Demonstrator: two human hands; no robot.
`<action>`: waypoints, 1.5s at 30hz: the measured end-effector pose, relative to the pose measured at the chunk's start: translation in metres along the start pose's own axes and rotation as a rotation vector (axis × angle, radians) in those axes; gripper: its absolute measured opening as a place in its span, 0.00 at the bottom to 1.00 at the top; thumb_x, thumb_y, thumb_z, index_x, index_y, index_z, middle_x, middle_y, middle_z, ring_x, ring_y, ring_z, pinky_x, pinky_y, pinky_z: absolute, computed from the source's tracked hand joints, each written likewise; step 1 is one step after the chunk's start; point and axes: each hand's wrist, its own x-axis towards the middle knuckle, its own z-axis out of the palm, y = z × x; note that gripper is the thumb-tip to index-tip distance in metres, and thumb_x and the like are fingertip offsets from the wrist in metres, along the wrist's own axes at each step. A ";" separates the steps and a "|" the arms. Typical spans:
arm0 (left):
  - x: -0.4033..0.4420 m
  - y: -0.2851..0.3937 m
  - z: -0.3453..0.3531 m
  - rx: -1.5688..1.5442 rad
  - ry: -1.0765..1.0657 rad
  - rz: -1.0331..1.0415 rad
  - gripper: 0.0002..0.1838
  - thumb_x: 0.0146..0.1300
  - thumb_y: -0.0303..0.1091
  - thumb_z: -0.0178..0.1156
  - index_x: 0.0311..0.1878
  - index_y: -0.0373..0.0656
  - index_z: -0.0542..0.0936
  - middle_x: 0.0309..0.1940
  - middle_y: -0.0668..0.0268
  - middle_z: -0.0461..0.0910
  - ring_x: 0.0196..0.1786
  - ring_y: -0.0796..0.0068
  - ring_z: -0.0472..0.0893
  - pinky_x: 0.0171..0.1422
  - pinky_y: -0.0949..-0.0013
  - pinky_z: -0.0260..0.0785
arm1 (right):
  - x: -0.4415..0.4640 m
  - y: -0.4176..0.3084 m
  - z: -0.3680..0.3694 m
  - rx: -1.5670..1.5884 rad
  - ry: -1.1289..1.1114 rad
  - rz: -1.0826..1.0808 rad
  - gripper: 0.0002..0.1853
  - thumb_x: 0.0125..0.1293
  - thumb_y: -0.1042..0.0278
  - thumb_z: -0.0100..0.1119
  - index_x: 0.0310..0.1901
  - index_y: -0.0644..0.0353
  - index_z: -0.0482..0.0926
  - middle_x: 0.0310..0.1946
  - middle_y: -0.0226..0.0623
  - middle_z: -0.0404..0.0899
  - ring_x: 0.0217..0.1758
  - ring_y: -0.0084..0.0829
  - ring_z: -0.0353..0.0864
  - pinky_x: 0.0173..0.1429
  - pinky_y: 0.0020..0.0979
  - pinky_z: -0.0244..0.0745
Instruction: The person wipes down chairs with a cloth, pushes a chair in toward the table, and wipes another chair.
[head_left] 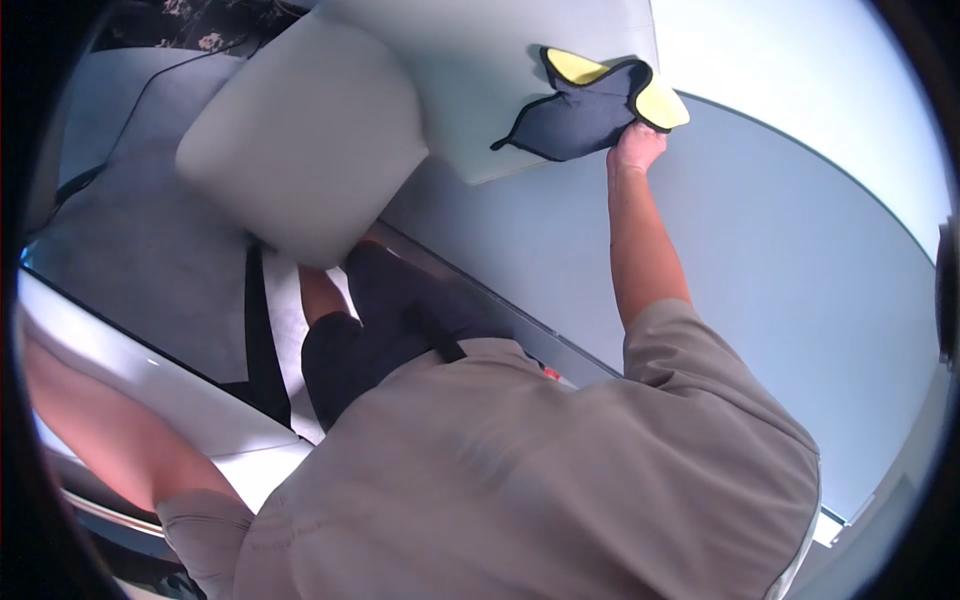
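My right hand [638, 148] is closed on the lower right edge of a two-sided cloth [595, 115], grey on one face and yellow on the other, with black edging. The cloth is partly folded, so two yellow corners show at its upper left and right. It lies over or against a pale surface [480, 90] beside a large grey-blue panel [780, 270]; whether it touches them I cannot tell. On the left only my bare forearm shows, reaching out past the edge of view; my left hand is out of sight.
A rounded pale block [310, 130], like a cushion or seat part, stands between the cloth and my left side. Below it lies a grey floor-like surface [150, 240] with a dark cable [130, 115] at its far side. A white ledge [170, 380] runs past my left arm.
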 end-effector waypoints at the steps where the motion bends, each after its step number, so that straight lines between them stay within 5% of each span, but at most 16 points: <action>1: -0.001 0.005 0.004 0.028 0.030 -0.027 0.16 0.71 0.35 0.66 0.39 0.25 0.87 0.36 0.51 0.89 0.42 0.61 0.85 0.53 0.62 0.76 | -0.007 0.003 0.003 0.056 0.038 0.018 0.12 0.78 0.71 0.54 0.55 0.68 0.78 0.50 0.35 0.82 0.50 0.27 0.78 0.59 0.29 0.75; 7: 0.009 -0.009 0.005 0.005 -0.036 0.021 0.17 0.71 0.35 0.65 0.41 0.24 0.87 0.37 0.50 0.88 0.41 0.60 0.85 0.53 0.61 0.76 | -0.075 0.038 0.013 -0.145 0.043 -0.094 0.13 0.73 0.79 0.53 0.56 0.71 0.79 0.54 0.41 0.83 0.56 0.33 0.81 0.64 0.32 0.74; 10: 0.135 -0.223 -0.037 0.146 -0.058 -0.339 0.16 0.72 0.33 0.64 0.43 0.23 0.87 0.37 0.48 0.89 0.42 0.60 0.86 0.53 0.62 0.77 | -0.142 0.060 0.033 -0.118 0.037 0.105 0.15 0.70 0.81 0.55 0.57 0.71 0.79 0.55 0.41 0.85 0.58 0.33 0.82 0.65 0.33 0.74; 13: 0.007 -0.045 -0.017 0.254 -0.133 0.010 0.25 0.74 0.45 0.63 0.58 0.28 0.84 0.56 0.41 0.84 0.61 0.53 0.83 0.69 0.55 0.71 | -0.210 0.128 0.041 -0.277 -0.086 0.100 0.15 0.68 0.76 0.63 0.55 0.69 0.82 0.51 0.46 0.88 0.55 0.39 0.87 0.62 0.38 0.78; 18: 0.094 -0.209 -0.049 0.883 -0.255 0.414 0.35 0.69 0.71 0.53 0.69 0.58 0.82 0.67 0.63 0.82 0.69 0.57 0.80 0.78 0.59 0.63 | -0.255 0.138 0.053 -0.246 -0.182 0.355 0.16 0.68 0.74 0.64 0.56 0.68 0.82 0.53 0.44 0.87 0.57 0.35 0.85 0.63 0.35 0.76; 20: 0.064 -0.135 -0.036 0.903 -0.246 0.267 0.30 0.72 0.67 0.52 0.69 0.66 0.81 0.66 0.68 0.83 0.67 0.55 0.81 0.77 0.57 0.64 | -0.258 0.164 0.055 -0.215 -0.196 0.625 0.17 0.66 0.72 0.67 0.56 0.68 0.82 0.53 0.43 0.88 0.56 0.37 0.86 0.62 0.36 0.77; 22: 0.028 -0.078 -0.019 0.973 -0.375 0.194 0.29 0.74 0.65 0.52 0.73 0.68 0.78 0.69 0.69 0.80 0.68 0.54 0.80 0.77 0.56 0.66 | -0.250 0.147 0.055 -0.188 -0.122 0.637 0.17 0.65 0.71 0.70 0.54 0.67 0.84 0.50 0.44 0.89 0.55 0.38 0.88 0.61 0.37 0.78; 24: 0.021 -0.110 -0.027 1.136 -0.438 0.570 0.30 0.75 0.63 0.53 0.76 0.66 0.74 0.74 0.66 0.74 0.72 0.54 0.76 0.76 0.53 0.67 | -0.245 0.106 0.046 -0.341 -0.133 0.605 0.15 0.65 0.71 0.69 0.52 0.67 0.85 0.47 0.46 0.90 0.52 0.38 0.88 0.59 0.37 0.79; 25: 0.002 -0.115 -0.031 1.051 -0.400 0.568 0.31 0.76 0.63 0.51 0.77 0.64 0.71 0.78 0.61 0.68 0.77 0.53 0.70 0.76 0.51 0.67 | -0.245 0.082 0.042 -0.338 -0.127 0.476 0.13 0.65 0.72 0.67 0.49 0.68 0.85 0.44 0.47 0.90 0.51 0.39 0.89 0.58 0.37 0.79; 28: -0.070 -0.062 -0.039 1.010 -0.366 0.413 0.34 0.76 0.66 0.50 0.79 0.62 0.68 0.79 0.57 0.65 0.80 0.52 0.66 0.71 0.21 0.59 | -0.200 0.050 0.021 -0.202 -0.125 0.353 0.14 0.66 0.71 0.66 0.51 0.66 0.84 0.48 0.50 0.89 0.56 0.44 0.89 0.60 0.39 0.79; 34: -0.181 0.030 -0.064 0.897 -0.376 0.225 0.34 0.79 0.64 0.44 0.81 0.61 0.65 0.81 0.53 0.59 0.84 0.52 0.57 0.82 0.29 0.45 | -0.070 0.017 0.008 -0.019 0.109 0.009 0.15 0.65 0.77 0.62 0.54 0.66 0.81 0.48 0.49 0.88 0.55 0.45 0.88 0.59 0.40 0.79; 38: -0.209 0.035 -0.070 0.898 -0.370 0.253 0.31 0.82 0.61 0.40 0.80 0.59 0.67 0.82 0.51 0.57 0.84 0.50 0.56 0.83 0.32 0.45 | -0.032 -0.032 -0.003 -0.250 -0.056 -0.034 0.17 0.66 0.70 0.64 0.56 0.60 0.79 0.51 0.51 0.86 0.57 0.54 0.85 0.60 0.45 0.79; 40: -0.209 0.047 -0.068 0.940 -0.369 0.238 0.31 0.82 0.61 0.39 0.79 0.58 0.68 0.82 0.51 0.57 0.85 0.50 0.55 0.84 0.35 0.45 | -0.027 -0.037 -0.005 -0.477 -0.183 -0.242 0.20 0.67 0.67 0.64 0.59 0.58 0.76 0.55 0.52 0.82 0.59 0.57 0.82 0.61 0.49 0.78; 45: -0.212 0.061 -0.065 0.939 -0.364 0.165 0.33 0.81 0.63 0.37 0.78 0.57 0.69 0.82 0.52 0.57 0.85 0.52 0.54 0.85 0.37 0.43 | -0.014 -0.035 -0.010 -0.571 -0.317 -0.159 0.18 0.71 0.58 0.58 0.56 0.58 0.74 0.54 0.52 0.83 0.56 0.59 0.83 0.58 0.52 0.78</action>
